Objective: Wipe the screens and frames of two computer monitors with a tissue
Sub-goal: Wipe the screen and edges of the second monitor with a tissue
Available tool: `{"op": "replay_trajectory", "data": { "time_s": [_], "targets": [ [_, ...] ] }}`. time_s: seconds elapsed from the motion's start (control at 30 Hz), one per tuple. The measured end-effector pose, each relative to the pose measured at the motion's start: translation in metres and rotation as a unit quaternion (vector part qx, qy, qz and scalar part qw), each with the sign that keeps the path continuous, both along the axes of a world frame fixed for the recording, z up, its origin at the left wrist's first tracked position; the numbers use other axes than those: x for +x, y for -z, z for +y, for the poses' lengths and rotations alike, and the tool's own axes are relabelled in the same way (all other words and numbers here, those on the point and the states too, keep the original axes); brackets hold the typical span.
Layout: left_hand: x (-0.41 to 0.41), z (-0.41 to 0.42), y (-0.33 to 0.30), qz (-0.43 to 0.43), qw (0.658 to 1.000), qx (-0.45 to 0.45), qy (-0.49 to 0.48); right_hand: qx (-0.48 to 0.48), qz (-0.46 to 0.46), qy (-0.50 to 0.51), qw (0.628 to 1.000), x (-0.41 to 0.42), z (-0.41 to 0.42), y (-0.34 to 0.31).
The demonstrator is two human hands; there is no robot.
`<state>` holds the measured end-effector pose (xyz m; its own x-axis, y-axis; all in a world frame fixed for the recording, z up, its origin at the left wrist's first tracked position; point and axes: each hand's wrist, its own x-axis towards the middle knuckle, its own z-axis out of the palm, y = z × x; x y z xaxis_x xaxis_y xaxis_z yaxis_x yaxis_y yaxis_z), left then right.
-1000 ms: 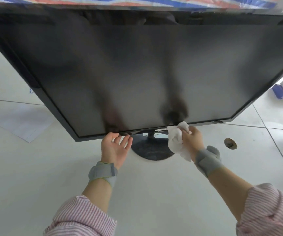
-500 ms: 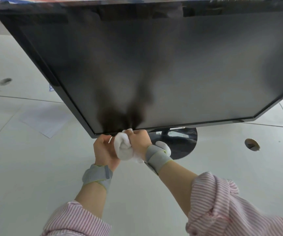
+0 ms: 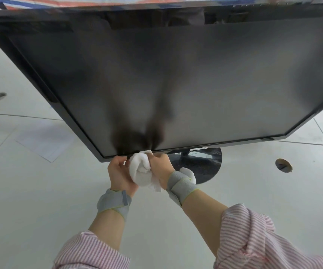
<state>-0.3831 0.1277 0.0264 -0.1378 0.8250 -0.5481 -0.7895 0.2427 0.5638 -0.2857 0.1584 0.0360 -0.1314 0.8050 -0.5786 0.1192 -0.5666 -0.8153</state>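
**Tissue at the bottom-left corner of the frame**

Since 1 second ago the right hand (image 3: pixel 159 167) has travelled left along the monitor's lower edge, from near the stand to right beside the left hand (image 3: pixel 121 174); over the last half second little has changed. The tissue (image 3: pixel 141 169), a bunched white wad, is gripped in the right hand's curled fingers, and its upper end presses against the bottom bezel of the monitor (image 3: pixel 176 74) close to the lower-left corner. A loose tail of tissue hangs below the fist. The left hand sits just to the left, touching the tissue, its fingers bent and its fingertips hooked on the underside of the frame at that corner. Both wrists carry grey straps, and striped pink sleeves are pushed up the forearms.

The screen is dark and leans forward over the hands, with 2 blurred dark reflections of the arms running up from the contact spot. The round black stand base (image 3: pixel 201 166) rests on the pale table (image 3: pixel 40 210) behind the right wrist. A sheet of paper (image 3: pixel 46 140) lies flat to the left, and a round cable hole (image 3: pixel 283 165) opens to the right of the base.
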Motion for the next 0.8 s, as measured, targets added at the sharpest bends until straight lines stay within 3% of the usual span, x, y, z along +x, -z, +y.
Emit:
{"op": "replay_trajectory", "data": {
  "time_s": [0.3, 0.43, 0.57, 0.8],
  "targets": [
    [0.004, 0.000, -0.006, 0.020, 0.999, 0.022, 0.025, -0.012, -0.054, 0.036, 0.998, -0.009, 0.000, 0.000],
    [0.006, 0.005, -0.001, -0.010, 0.999, -0.005, -0.039, -0.021, -0.067, 0.065, 0.995, -0.002, 0.008, 0.000],
    [0.015, 0.007, -0.001, -0.032, 0.995, -0.011, -0.095, -0.015, -0.076, 0.061, 0.995, 0.033, 0.015, 0.000],
    [0.060, 0.019, 0.004, -0.039, 0.999, -0.019, -0.012, -0.009, -0.079, 0.149, 0.986, 0.144, 0.027, -0.013]
  ]
}}
